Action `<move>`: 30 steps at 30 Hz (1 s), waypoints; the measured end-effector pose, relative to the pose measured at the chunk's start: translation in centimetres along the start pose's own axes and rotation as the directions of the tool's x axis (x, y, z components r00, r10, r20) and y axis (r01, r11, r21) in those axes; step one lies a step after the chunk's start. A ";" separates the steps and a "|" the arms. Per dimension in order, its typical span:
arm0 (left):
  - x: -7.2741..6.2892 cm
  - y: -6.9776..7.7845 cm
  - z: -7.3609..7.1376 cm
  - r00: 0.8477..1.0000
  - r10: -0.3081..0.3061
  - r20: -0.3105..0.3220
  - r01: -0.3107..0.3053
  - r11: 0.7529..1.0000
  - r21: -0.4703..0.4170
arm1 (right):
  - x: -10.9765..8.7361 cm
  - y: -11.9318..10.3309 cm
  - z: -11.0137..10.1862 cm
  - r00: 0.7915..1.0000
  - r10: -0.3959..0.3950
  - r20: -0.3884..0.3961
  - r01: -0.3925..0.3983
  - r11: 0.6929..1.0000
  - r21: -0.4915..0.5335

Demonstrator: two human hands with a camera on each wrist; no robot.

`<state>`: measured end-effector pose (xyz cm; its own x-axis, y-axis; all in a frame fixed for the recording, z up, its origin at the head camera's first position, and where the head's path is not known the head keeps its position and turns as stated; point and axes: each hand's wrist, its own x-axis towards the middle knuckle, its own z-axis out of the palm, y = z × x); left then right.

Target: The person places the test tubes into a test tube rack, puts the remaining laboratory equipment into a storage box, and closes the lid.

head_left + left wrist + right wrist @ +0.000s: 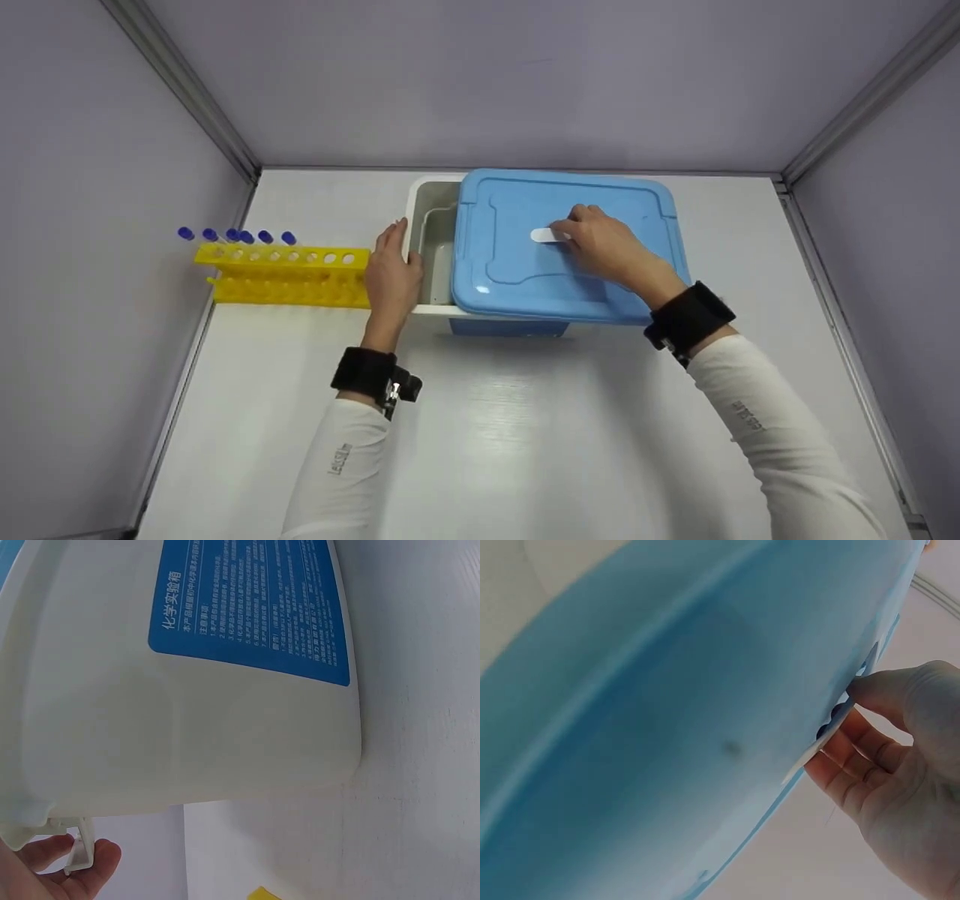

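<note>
A white plastic storage box [439, 309] stands toward the back of the table, with a blue printed label [247, 607] on its side. Its blue lid [514, 199] lies shifted to the right, so the left end of the box's inside shows. My right hand [604, 246] pinches the white handle [545, 235] on the lid between thumb and fingers. At the box's left end, my left hand [394, 277] grips the side by the rim. In the left wrist view its fingers curl round a small white latch [81, 847] there.
A yellow test tube rack [289, 292] sits left of the box, close beside my left hand. Several tubes with blue caps [265, 236] stand along the rack's back. Grey-framed walls [510, 90] enclose the table [480, 435] at the back and both sides.
</note>
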<state>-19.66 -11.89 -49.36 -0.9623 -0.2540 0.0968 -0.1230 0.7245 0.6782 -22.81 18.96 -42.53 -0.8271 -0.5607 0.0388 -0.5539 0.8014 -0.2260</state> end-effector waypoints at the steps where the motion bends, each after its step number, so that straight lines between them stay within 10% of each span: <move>1: 0.0 0.0 0.0 1.000 0.001 0.002 -0.001 1.000 0.001 | 0.0 0.0 0.1 1.000 0.000 -0.009 0.000 1.000 -0.007; 22: 0.0 0.0 0.0 1.000 0.009 0.006 -0.010 1.000 0.014 | -3.9 1.7 -2.5 0.993 0.076 -0.094 -0.056 0.979 0.197; 30: 0.0 0.1 0.0 1.000 -0.004 0.000 0.004 1.000 0.012 | -7.1 5.1 -3.4 0.912 0.248 -0.326 -0.104 0.910 0.401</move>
<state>-19.69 -11.83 -49.34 -0.9618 -0.2570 0.0946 -0.1296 0.7314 0.6696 -20.14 27.74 -40.68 -0.9230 -0.2449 0.2970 -0.3799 0.7040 -0.6001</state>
